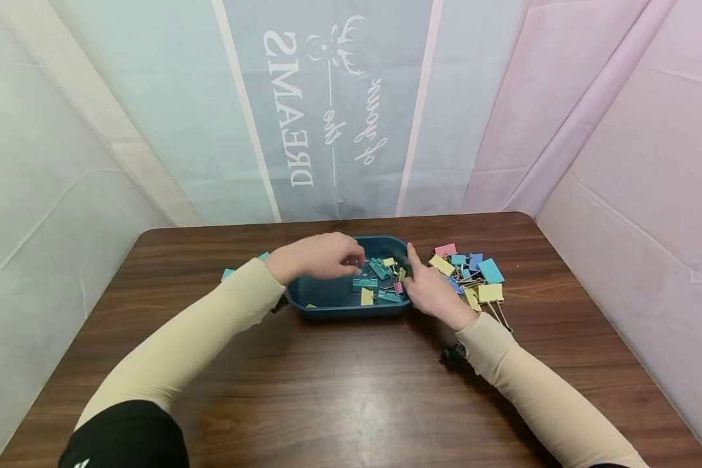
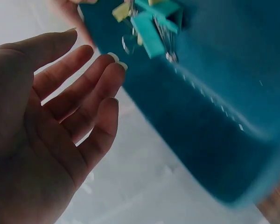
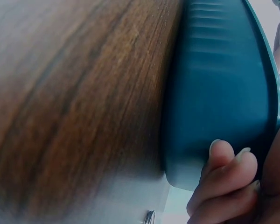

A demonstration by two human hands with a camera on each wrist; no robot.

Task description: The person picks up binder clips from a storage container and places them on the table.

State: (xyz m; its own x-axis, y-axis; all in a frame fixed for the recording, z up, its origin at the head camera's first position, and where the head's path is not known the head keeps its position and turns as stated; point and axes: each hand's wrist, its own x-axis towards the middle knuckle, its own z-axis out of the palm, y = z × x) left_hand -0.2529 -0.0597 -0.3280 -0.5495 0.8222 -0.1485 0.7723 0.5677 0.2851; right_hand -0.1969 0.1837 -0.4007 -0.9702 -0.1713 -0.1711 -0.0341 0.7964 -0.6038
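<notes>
A dark teal plastic bin (image 1: pixel 327 312) sits on the table with several binder clips (image 1: pixel 365 285) in it, teal, yellow and pink, mostly at its right end. Over the bin is my left hand (image 1: pixel 330 255), fingers loosely bent and nothing between them. The left wrist view shows this hand (image 2: pixel 70 102) palm-on, with its fingertips near the bin wall (image 2: pixel 177 144). My right hand (image 1: pixel 435 292) grips the bin's right end, thumb at the rim and index finger stretched along it. In the right wrist view, its other fingers (image 3: pixel 226 179) curl against the outer wall.
Right of the bin lies a pile of binder clips (image 1: pixel 468 276) in pink, yellow, blue and teal. A few teal clips (image 1: pixel 227 273) show at the left, partly behind my left forearm. Cloth curtains (image 1: pixel 339 195) stand around the brown wooden table (image 1: pixel 327 390).
</notes>
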